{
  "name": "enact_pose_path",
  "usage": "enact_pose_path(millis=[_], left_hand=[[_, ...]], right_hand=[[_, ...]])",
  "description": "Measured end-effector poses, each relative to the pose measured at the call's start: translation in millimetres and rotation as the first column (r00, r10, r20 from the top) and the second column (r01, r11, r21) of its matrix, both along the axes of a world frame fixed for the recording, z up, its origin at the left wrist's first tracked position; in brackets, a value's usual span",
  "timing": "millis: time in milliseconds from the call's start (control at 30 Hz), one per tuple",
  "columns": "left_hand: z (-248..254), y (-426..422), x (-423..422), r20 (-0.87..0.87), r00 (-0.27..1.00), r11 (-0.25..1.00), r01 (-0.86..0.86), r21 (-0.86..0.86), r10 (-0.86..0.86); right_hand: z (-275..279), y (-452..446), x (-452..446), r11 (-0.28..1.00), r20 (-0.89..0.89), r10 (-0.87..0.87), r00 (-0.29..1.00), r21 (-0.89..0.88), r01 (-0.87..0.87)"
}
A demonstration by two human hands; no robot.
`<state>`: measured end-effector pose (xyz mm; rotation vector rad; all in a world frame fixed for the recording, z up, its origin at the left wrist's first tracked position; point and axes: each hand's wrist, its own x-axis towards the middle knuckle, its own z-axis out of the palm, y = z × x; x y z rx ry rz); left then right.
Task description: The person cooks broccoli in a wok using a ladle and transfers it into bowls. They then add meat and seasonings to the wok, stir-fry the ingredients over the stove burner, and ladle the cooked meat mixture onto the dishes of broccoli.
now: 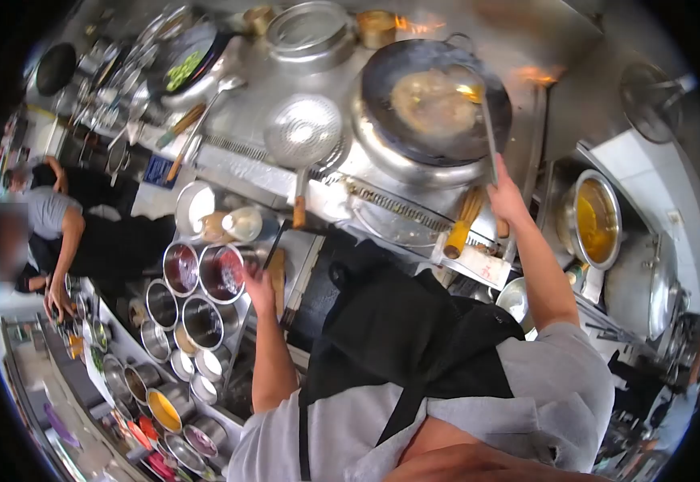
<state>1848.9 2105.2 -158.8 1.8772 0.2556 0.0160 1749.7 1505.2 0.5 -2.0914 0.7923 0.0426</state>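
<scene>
The right hand (506, 197) is closed around the handle of a ladle (491, 132); ahead of this grip, the ladle's bowl is inside the wok (376, 104), by the food (426, 100). Just beside the grip, nearer the body, lies a yellow-handled brush (458, 234). Well apart, the left hand (261, 289) has parted fingers beside a metal pot (210, 287); I cannot tell whether they touch it
</scene>
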Motion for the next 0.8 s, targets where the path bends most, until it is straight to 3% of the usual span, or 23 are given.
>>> enact_pose_path(millis=[33,67,100,133,167,233,267,367,400,433,467,500,533,567,600,633,700,733,767,800], left_hand=[[-16.3,6.6,13.6,-0.033,0.999,0.996,-0.019,-0.090,0.016],[-7.6,-7.8,20.1,0.064,0.997,0.998,-0.040,-0.047,0.043],[-2.5,-14.7,31.3,0.198,0.980,0.994,0.000,0.110,-0.022],[2.8,-20.3,40.9,0.075,0.997,0.988,-0.001,0.156,-0.010],[-2.9,-30.9,50.8,0.188,0.981,0.976,-0.092,0.197,0.055],[17.1,-48.2,69.3,0.217,0.971,0.964,-0.149,0.219,0.100],[18.3,-54.6,75.1,0.199,0.968,0.964,-0.189,0.188,0.151],[-1.7,-58.8,103.2,0.200,0.963,0.972,-0.204,0.117,0.178],[-2.5,-58.9,105.6,0.221,0.956,0.968,-0.220,0.121,0.190],[-1.9,-61.3,109.6,0.242,0.952,0.967,-0.222,0.126,0.187],[0.0,-62.4,116.9,0.239,0.955,0.981,-0.190,0.031,0.177],[1.5,-63.1,126.1,0.236,0.958,0.986,-0.150,-0.068,0.162],[7.9,-61.9,133.6,0.231,0.966,0.992,-0.107,-0.059,0.118],[16.9,-57.8,140.6,0.225,0.971,0.996,-0.072,-0.044,0.080],[22.6,-56.0,148.4,0.220,0.975,0.999,-0.038,0.004,0.036],[28.8,-54.9,157.1,0.215,0.977,0.998,-0.015,0.055,0.003],[53.1,-58.9,179.5,0.225,0.954,0.975,0.214,-0.056,-0.197],[90.8,-74.0,188.6,0.212,0.934,0.951,0.305,-0.052,-0.288],[125.4,-89.0,200.5,0.237,0.897,0.925,0.343,0.161,-0.374],[138.9,-106.0,226.0,0.256,0.847,0.881,0.418,0.222,-0.467]], right_hand=[[-10.7,7.1,-0.6,0.936,-0.066,0.016,0.998,-0.350,-0.038],[-9.0,19.5,-6.7,0.979,-0.024,-0.017,1.000,-0.204,0.012],[2.9,35.4,-11.8,0.998,0.004,-0.041,0.999,-0.046,0.041],[21.1,49.3,-15.0,0.975,0.052,-0.020,0.998,0.221,0.007],[37.3,56.0,-14.6,0.881,0.084,-0.022,0.996,0.473,-0.020],[45.0,48.4,0.9,0.691,-0.006,-0.202,0.979,0.707,0.147],[38.9,44.0,12.8,0.694,-0.007,-0.191,0.982,0.706,0.140],[13.4,39.0,43.8,0.793,0.086,-0.216,0.973,0.597,0.123],[3.0,43.1,52.2,0.949,0.091,-0.125,0.988,0.302,0.092],[-10.3,45.1,50.8,0.999,0.079,-0.031,0.996,0.035,0.028],[-23.4,46.8,50.1,0.969,0.035,0.028,0.999,-0.245,-0.018],[-9.7,60.7,49.0,0.990,0.007,-0.003,1.000,-0.138,0.004],[5.3,75.2,48.0,0.999,-0.026,-0.036,0.999,-0.035,0.035],[38.2,93.7,49.3,0.904,-0.068,-0.142,0.988,0.398,0.157],[41.3,80.4,42.3,0.900,-0.052,-0.193,0.980,0.390,0.198],[39.7,65.5,38.3,0.806,-0.054,-0.179,0.982,0.565,0.178],[28.2,53.3,26.6,0.682,-0.031,-0.181,0.983,0.716,0.148],[16.7,59.8,25.8,0.975,0.020,-0.031,0.999,0.223,0.026],[2.4,60.3,24.2,0.931,-0.026,0.121,0.992,-0.344,-0.123],[-19.2,52.8,17.4,0.914,0.063,0.113,0.992,-0.398,-0.079]])
